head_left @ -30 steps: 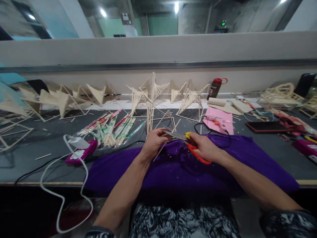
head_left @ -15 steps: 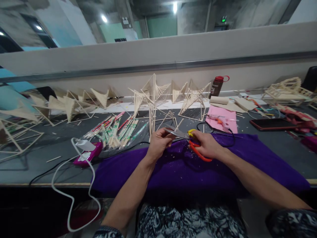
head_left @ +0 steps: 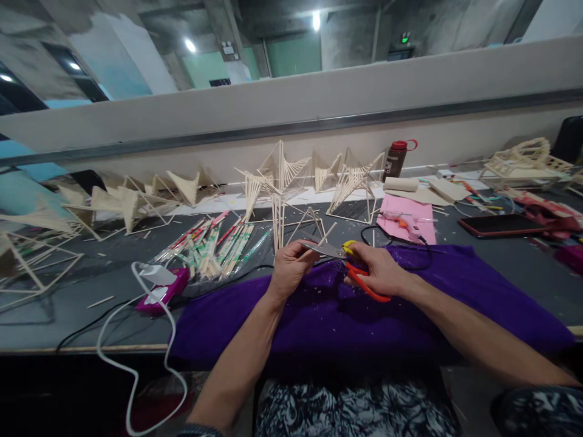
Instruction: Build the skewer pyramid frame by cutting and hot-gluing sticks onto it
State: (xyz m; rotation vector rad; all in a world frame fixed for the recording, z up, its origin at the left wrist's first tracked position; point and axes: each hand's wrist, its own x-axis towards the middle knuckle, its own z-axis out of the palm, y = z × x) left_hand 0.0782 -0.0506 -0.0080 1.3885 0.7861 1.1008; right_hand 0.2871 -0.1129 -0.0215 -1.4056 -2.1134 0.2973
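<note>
My right hand [head_left: 380,270] is closed round the red and yellow handles of a pair of scissors [head_left: 334,250], whose metal blades point left. My left hand [head_left: 291,267] pinches a thin wooden stick [head_left: 328,233], which slants up and right across the blades. Where the stick meets the blades is too small to make out clearly. Both hands are above a purple cloth [head_left: 282,325] sprinkled with pale chips. Just beyond them stands a wooden stick model [head_left: 283,173] with fanned sticks.
Packs of wooden sticks [head_left: 218,246] lie left of the hands, near a magenta power strip [head_left: 175,291] with a white cable [head_left: 102,349]. A glue gun [head_left: 403,224] rests on pink paper [head_left: 387,206]. A phone [head_left: 501,225] and a brown bottle [head_left: 395,161] are at the right.
The scissors blades have parted slightly at the stick, and the handles have swung a little lower. My hands stay in nearly the same place; the whole view has shifted slightly.
</note>
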